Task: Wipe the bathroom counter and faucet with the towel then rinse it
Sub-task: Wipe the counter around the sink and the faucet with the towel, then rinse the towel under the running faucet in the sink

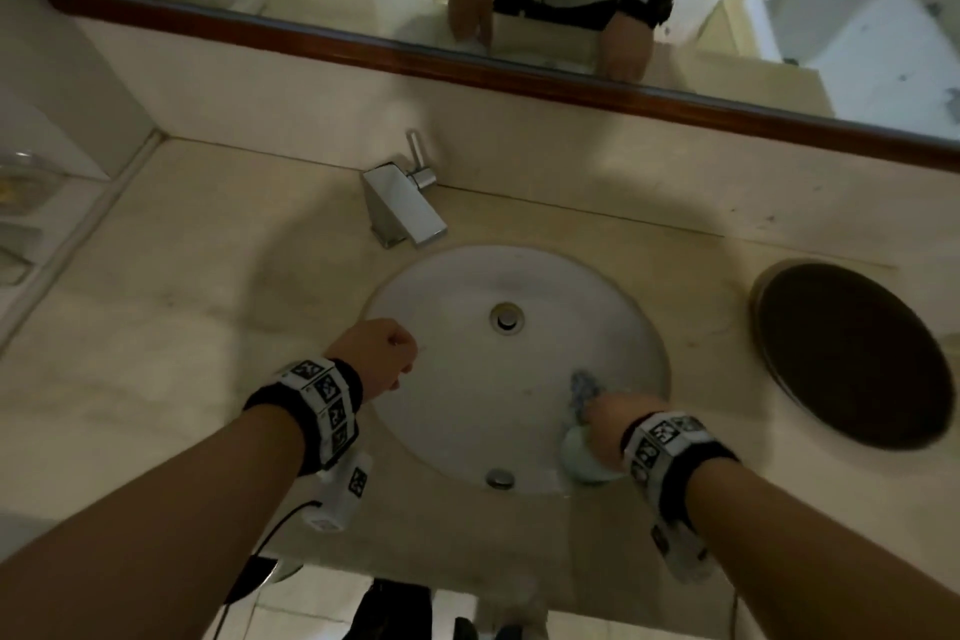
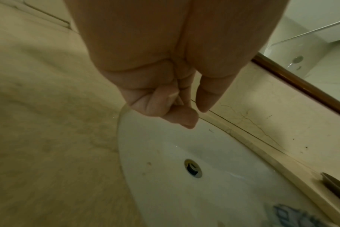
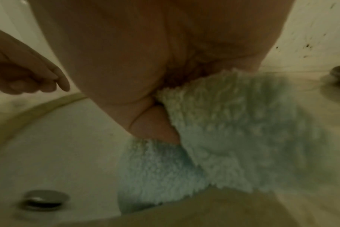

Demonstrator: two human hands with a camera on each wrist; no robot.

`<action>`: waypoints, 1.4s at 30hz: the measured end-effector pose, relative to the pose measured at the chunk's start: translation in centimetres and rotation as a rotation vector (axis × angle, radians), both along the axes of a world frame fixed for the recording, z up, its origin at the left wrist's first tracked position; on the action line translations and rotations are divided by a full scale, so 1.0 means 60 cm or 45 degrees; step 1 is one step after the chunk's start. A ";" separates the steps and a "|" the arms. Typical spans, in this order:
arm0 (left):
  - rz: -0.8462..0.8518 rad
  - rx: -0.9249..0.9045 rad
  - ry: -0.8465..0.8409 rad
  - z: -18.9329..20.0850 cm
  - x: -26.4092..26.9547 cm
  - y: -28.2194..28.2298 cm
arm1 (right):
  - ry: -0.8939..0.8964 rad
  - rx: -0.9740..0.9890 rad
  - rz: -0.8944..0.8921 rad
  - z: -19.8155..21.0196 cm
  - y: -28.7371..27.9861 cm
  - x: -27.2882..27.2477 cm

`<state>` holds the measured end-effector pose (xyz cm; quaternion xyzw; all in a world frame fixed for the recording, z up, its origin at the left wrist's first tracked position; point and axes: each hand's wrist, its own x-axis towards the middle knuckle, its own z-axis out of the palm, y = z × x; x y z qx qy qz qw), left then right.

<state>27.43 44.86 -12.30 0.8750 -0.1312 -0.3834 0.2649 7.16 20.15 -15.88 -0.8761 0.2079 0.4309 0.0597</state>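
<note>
The fluffy pale-blue terry towel (image 1: 584, 424) lies bunched on the near right rim of the white oval sink (image 1: 452, 286), clamped in the right hand (image 1: 610, 424); the chrome block faucet (image 1: 402, 208) stands far-left of it. The left hand (image 1: 376, 353), loosely curled and empty, hovers nearer the faucet. Only the right wrist view shows the thumb (image 3: 155, 122) pressed into the pile.

The right hand (image 1: 605, 424) lies on the towel (image 1: 584, 395) at the sink (image 1: 447, 286) rim nearest the person, the towel draped into the bowl. Left of it, across the bowl, the left hand (image 1: 376, 353) hangs over the rim. Beyond both stands the faucet (image 1: 402, 205) (drain (image 1: 506, 317) between). A round tray (image 1: 852, 353) lies right of the right hand on the counter (image 1: 156, 317).
</note>
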 end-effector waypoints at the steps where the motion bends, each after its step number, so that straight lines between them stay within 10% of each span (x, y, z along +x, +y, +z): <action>1: 0.009 0.015 -0.006 0.007 -0.011 0.006 | 0.009 0.040 -0.017 0.002 0.015 -0.001; 8: 0.094 0.067 -0.052 0.073 -0.075 0.031 | 0.010 0.389 -0.090 0.083 0.080 -0.003; 14: 0.143 -0.029 0.016 0.118 -0.114 0.035 | -0.431 0.575 -0.483 0.172 0.083 -0.009; 23: 0.572 -0.561 0.824 0.150 -0.098 0.004 | -0.685 0.825 -0.388 0.249 0.133 0.107; 30: 0.318 -0.507 0.290 0.124 0.030 0.000 | -0.293 0.841 -0.543 0.258 0.143 0.217; 36: -0.107 -0.088 0.012 0.077 0.120 0.004 | -0.621 0.569 -0.766 0.272 0.101 0.326; 42: -0.156 -0.107 0.069 0.052 0.147 0.011 | -0.725 0.213 -0.283 0.307 0.104 0.426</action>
